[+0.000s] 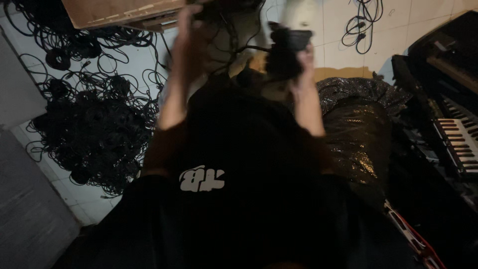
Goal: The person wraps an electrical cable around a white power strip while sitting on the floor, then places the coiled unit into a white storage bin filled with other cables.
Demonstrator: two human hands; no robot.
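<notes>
The right hand (301,60) is closed around a bundle of black cable (285,52) at the far side; the left hand (186,37), level with it, is too blurred to tell its grip.

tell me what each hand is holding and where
The right hand grips a black bundle of cable around its lower part. The left hand is blurred among cables; its hold cannot be told.
</notes>
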